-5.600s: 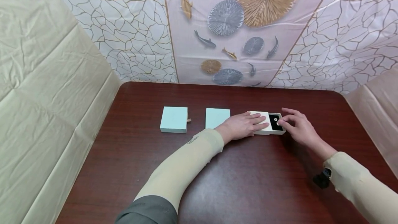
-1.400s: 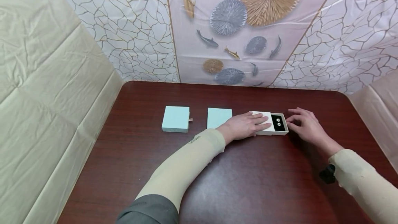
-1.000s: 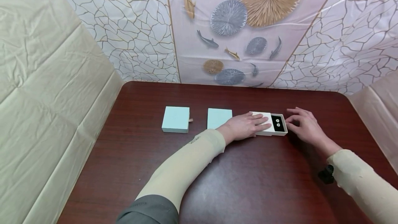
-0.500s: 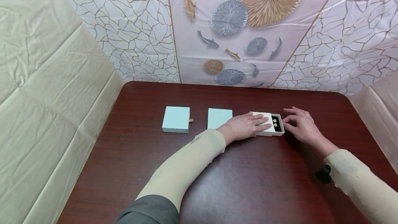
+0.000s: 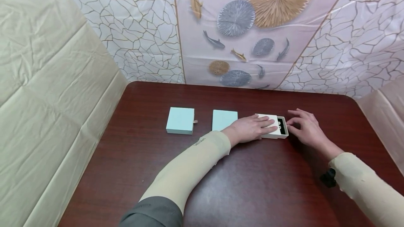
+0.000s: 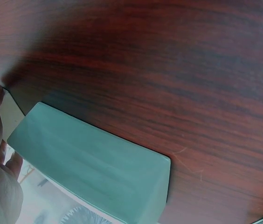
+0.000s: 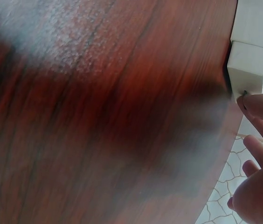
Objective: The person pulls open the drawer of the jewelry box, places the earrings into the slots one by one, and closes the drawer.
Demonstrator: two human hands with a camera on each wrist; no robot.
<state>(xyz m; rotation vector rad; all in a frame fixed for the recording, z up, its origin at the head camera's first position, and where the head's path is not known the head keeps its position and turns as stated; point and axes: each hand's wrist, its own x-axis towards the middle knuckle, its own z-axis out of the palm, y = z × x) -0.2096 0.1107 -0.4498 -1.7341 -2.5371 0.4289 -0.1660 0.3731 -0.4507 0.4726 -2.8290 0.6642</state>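
In the head view a white slide-out jewelry box (image 5: 266, 121) lies on the right side of the table. Its drawer (image 5: 283, 136) sticks out a short way to the right, with two small pale studs (image 5: 279, 126) on black padding, half under the sleeve. My left hand (image 5: 249, 129) rests on the sleeve with fingers straight and spread, thumb near the box's front side. My right hand (image 5: 304, 125) has thumb and forefinger together at the drawer's outer end. In the right wrist view those fingertips (image 7: 250, 103) pinch at the pull tab spot, the tab mostly hidden.
Two mint-green boxes stand left of the white one: the middle box (image 5: 224, 119) is partly behind my left wrist, and the far-left box (image 5: 180, 120) has a ribbon tab (image 5: 195, 121) on its right side. Patterned cloth (image 5: 221, 27) hangs behind the dark table (image 5: 236, 185).
The right hand was at the studs in the open drawer, then moved to its outer end. The drawer has slid left into the sleeve. The left hand stays on the sleeve.
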